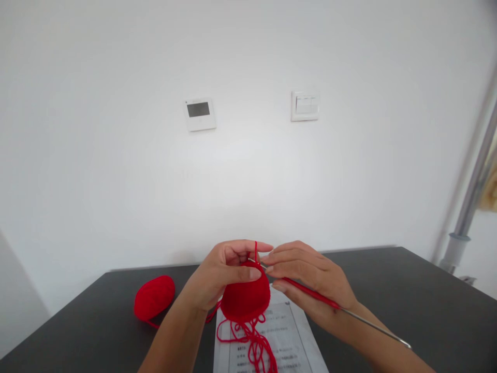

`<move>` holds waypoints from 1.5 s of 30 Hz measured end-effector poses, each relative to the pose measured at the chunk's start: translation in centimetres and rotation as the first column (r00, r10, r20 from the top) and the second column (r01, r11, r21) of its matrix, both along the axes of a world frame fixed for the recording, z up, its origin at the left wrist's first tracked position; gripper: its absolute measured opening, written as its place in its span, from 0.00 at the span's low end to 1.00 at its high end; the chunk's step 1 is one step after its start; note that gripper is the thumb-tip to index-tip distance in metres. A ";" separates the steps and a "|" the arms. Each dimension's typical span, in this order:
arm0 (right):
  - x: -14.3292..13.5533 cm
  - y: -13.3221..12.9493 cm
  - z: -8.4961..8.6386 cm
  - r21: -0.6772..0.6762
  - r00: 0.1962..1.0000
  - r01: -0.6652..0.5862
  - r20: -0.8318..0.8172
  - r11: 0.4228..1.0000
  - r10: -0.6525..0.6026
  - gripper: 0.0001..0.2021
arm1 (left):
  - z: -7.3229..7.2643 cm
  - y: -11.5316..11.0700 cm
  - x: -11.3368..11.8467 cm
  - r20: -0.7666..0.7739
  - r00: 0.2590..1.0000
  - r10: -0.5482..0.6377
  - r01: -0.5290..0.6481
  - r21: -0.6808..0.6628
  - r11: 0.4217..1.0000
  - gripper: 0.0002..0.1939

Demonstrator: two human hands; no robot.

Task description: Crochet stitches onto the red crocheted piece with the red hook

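Observation:
My left hand pinches the top edge of a red crocheted piece, its thumb lying on the front. A strand of red yarn passes over its stretched index finger. My right hand is closed round the red grip of a crochet hook, whose metal shaft runs back over the wrist. The hook's tip meets the piece's upper edge, between the two hands. Loose red yarn hangs in tangled loops below the piece.
A red yarn ball lies at the left on the dark table. Printed paper lies under the hanging yarn. On the white wall behind are a thermostat panel and a light switch. A grey pipe stands at the right.

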State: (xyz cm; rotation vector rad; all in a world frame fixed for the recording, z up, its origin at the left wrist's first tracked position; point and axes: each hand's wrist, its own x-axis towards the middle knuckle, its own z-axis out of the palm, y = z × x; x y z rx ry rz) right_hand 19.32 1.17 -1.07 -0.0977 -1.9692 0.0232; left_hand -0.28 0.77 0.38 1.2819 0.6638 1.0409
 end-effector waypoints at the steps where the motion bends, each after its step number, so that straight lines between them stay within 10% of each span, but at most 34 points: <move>1: 0.0 -0.1 0.1 0.001 1.000 -0.002 -0.002 1.000 0.002 0.08 | 0.1 0.0 -0.2 0.004 1.000 0.003 -0.002 -0.015 1.000 0.20; 45: 0.4 -1.1 0.1 -0.330 0.977 -0.213 -0.075 0.920 0.199 0.08 | 1.6 -0.8 -2.1 -0.109 0.991 -0.077 0.068 -0.083 0.994 0.15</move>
